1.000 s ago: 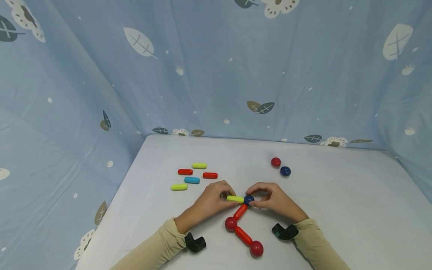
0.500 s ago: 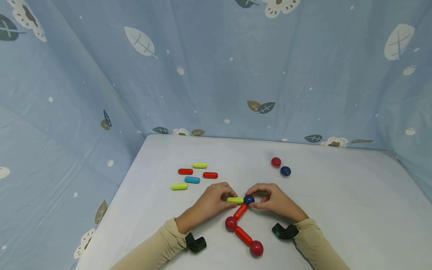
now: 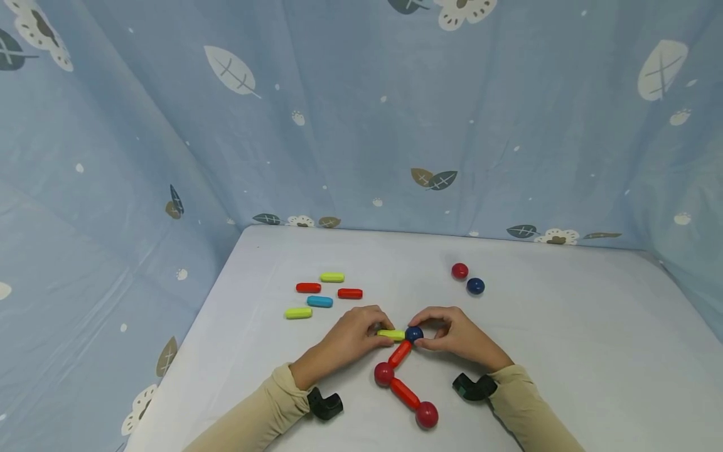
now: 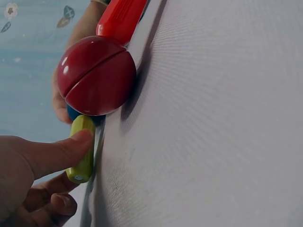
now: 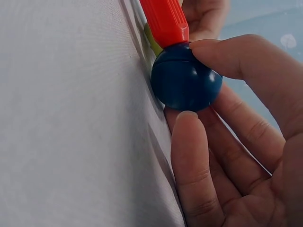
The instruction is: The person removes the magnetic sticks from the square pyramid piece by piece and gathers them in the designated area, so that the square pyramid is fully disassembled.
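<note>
My left hand [image 3: 358,331] pinches a yellow-green rod [image 4: 81,156] between thumb and fingers. The rod's far end meets a dark blue ball [image 5: 187,78], which my right hand [image 3: 457,333] grips with thumb and fingers around it. From the blue ball a red rod [image 3: 400,354] runs down to a dark red ball [image 4: 97,75]. A second red rod [image 3: 405,393] links that ball to another red ball [image 3: 427,415] nearest me, so the pieces form a zigzag chain. In the right wrist view, the red rod's end sits against the blue ball beside my thumb.
Left of the chain lie loose rods: a blue rod [image 3: 319,302], two red and two yellow-green. Farther back on the right are a loose red ball [image 3: 460,271] and a blue ball [image 3: 476,286]. A patterned blue curtain [image 3: 350,125] hangs behind the white table [image 3: 570,301].
The yellow-green rod in my left hand has tilted slightly to lie more level against the blue ball. Both hands keep their hold, and the rest of the chain stays put.
</note>
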{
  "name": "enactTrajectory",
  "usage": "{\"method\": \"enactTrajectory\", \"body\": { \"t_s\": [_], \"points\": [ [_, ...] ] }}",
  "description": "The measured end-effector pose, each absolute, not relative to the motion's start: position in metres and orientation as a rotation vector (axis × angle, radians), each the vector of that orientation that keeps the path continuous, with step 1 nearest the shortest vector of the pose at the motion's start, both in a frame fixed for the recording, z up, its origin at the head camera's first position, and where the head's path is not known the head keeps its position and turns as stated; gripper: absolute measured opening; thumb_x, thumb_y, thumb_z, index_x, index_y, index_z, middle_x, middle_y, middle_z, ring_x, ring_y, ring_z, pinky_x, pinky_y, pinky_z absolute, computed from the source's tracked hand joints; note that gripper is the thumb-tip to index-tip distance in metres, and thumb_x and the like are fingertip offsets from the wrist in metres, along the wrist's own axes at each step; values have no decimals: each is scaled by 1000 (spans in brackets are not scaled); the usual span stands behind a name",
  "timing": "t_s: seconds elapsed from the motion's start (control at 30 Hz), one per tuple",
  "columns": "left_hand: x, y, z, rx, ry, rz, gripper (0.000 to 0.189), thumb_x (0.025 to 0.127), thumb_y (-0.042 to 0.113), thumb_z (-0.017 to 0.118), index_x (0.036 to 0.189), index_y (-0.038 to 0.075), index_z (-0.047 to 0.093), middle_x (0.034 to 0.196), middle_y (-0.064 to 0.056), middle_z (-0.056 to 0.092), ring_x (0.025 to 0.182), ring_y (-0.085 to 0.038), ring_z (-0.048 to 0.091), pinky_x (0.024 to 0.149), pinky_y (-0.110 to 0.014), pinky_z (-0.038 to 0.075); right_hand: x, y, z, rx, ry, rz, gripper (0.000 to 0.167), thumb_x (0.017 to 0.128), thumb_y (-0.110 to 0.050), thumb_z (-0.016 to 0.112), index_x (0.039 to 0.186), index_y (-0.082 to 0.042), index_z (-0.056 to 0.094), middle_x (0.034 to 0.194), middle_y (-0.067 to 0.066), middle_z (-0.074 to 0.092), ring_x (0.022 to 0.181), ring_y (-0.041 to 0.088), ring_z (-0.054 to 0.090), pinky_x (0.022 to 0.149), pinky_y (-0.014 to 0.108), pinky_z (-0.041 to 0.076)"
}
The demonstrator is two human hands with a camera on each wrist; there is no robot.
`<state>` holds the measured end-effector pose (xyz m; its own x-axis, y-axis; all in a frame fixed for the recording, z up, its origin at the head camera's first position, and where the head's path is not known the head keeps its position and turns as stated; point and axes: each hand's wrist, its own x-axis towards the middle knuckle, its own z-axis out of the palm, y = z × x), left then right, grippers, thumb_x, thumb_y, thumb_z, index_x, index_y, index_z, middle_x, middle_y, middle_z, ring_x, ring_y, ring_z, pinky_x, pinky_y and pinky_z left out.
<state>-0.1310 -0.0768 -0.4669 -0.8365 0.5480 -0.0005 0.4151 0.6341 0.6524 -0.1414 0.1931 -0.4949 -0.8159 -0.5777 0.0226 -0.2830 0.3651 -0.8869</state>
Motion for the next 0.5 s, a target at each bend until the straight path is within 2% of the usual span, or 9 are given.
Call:
{"method": "enactTrajectory", "body": {
  "t_s": [0.17,0.5],
  "points": [
    [-131,-78,-467,802,2651,977,17,90,29,81,104,19,78,97,9,71,78,-4,53,70,-19,44,-141,193,-496,-777,2335,-1442,28,88,-20,83,115,-21,74,117,1,74,100,7,62,71,24,57],
    [-132,-79,-466,796,2637,946,18,91,31,79,105,19,78,99,10,72,81,-5,54,74,-19,45,-142,192,-496,-772,2343,-1430,29,88,-21,83,116,-19,74,118,4,74,99,12,61,69,22,55]
  ]
}}
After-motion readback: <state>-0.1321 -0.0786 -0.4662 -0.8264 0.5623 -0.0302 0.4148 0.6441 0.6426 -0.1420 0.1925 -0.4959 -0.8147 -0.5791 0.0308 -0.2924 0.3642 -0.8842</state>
